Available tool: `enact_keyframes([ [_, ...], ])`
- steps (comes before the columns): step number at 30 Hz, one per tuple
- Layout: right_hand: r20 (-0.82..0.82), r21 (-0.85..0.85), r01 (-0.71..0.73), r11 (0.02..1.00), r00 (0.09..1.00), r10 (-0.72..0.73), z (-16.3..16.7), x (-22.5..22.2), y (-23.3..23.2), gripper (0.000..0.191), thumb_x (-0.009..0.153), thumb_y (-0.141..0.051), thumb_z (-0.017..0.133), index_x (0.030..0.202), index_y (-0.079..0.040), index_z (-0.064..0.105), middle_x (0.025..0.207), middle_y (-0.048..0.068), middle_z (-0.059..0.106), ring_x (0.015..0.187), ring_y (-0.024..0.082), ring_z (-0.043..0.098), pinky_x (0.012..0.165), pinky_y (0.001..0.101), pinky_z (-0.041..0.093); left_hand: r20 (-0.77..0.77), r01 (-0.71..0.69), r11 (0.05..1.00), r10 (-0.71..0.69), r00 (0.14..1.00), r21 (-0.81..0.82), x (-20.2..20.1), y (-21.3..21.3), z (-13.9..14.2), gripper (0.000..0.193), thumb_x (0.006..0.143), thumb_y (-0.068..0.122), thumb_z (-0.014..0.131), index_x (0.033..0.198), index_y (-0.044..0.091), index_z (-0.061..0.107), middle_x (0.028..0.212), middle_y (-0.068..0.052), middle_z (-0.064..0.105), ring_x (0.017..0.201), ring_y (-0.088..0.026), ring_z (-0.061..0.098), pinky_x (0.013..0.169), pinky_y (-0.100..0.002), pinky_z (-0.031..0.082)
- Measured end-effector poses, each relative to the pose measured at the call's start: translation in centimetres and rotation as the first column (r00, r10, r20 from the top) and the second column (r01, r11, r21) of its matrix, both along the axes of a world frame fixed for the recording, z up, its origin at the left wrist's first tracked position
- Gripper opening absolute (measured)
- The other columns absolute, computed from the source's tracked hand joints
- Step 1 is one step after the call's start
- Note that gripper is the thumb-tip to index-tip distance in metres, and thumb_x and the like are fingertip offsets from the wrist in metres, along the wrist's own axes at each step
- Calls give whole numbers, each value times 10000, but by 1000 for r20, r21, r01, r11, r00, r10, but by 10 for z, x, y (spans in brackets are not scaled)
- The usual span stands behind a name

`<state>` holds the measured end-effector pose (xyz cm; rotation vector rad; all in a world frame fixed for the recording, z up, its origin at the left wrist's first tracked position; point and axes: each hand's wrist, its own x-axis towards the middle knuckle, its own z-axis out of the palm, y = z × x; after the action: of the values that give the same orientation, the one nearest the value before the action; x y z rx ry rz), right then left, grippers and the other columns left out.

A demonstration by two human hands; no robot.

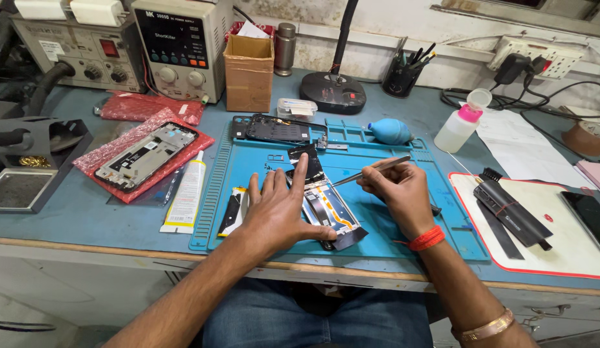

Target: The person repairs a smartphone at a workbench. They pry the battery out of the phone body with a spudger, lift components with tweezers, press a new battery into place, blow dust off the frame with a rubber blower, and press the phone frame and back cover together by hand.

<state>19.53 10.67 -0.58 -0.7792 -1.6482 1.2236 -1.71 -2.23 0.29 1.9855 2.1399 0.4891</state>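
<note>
An opened phone body (330, 209) with orange flex cables lies on a blue repair mat (403, 225). My left hand (280, 206) lies flat on its left side, fingers spread, pinning it down. My right hand (398, 193) grips metal tweezers (371, 171), whose tip points left at the phone's upper part near a lifted black shield piece (304, 161). A small black part with a white strip (233, 211) lies on the mat left of my left hand.
A phone frame (145, 154) rests on red bubble wrap at left, beside a white glue tube (187, 193). At the back stand a power supply (182, 45), a cardboard box (248, 64), a blue blower (390, 131) and a squeeze bottle (461, 122). At right lies a white pad with black tools (516, 212).
</note>
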Motion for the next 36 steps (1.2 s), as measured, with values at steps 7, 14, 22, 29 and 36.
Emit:
enact_keyframes([
  [7, 117, 155, 35, 987, 992, -54, 6, -6, -8, 194, 921, -138, 738, 956, 51, 708, 886, 135, 781, 797, 162, 773, 727, 283, 648, 13, 28, 999, -28, 1000, 21, -1, 1, -2, 1573, 499, 852, 808, 1620, 81, 19, 1461, -316, 402, 1444, -449, 296, 1173, -687, 62],
  [14, 110, 44, -24, 999, 994, 19, 9, -6, -2, 195, 935, -148, 733, 962, 43, 710, 871, 132, 772, 792, 162, 764, 705, 282, 637, 30, 25, 999, -26, 999, 39, -2, 2, -4, 1564, 486, 841, 817, 1615, 84, 44, 1495, -301, 389, 1459, -427, 293, 1174, -681, 66],
  [22, 223, 240, 99, 966, 963, -153, 21, -8, -24, 158, 894, -132, 772, 904, 15, 713, 827, 104, 793, 768, 146, 787, 677, 255, 633, 39, 30, 999, -31, 999, 23, -1, 3, -6, 1557, 496, 841, 817, 1617, 88, 42, 1504, -304, 375, 1467, -425, 281, 1173, -685, 63],
  [29, 270, 386, 135, 913, 929, -252, 27, -20, -36, 174, 880, -139, 790, 863, 16, 714, 783, 88, 788, 739, 126, 785, 632, 252, 609, 40, 29, 999, -30, 999, 13, -1, 2, -4, 1549, 496, 833, 817, 1617, 90, 48, 1502, -300, 376, 1467, -426, 280, 1169, -689, 59],
  [36, 117, -17, 4, 1000, 993, -2, 17, -6, 0, 179, 914, -146, 744, 920, 16, 667, 880, 122, 769, 806, 182, 782, 700, 290, 642, 51, 38, 999, -38, 998, 17, -1, 2, -4, 1534, 512, 825, 818, 1616, 80, 57, 1499, -308, 376, 1470, -423, 278, 1176, -684, 44],
])
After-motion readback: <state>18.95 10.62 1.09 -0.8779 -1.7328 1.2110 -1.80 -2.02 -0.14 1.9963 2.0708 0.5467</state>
